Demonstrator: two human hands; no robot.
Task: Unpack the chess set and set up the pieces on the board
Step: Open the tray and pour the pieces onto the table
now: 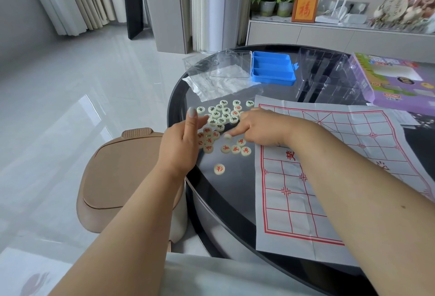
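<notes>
Many pieces [220,120] lie beside the board [329,166]; my right hand [255,126] pinches one piece [227,136], left hand [181,145] open. I should sort colours first.

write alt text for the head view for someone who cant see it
Two bare hands sort cream chess pieces scattered on a dark round table: the right hand touches one piece, the left hand hovers open. The paper board beside them holds no pieces.
</notes>
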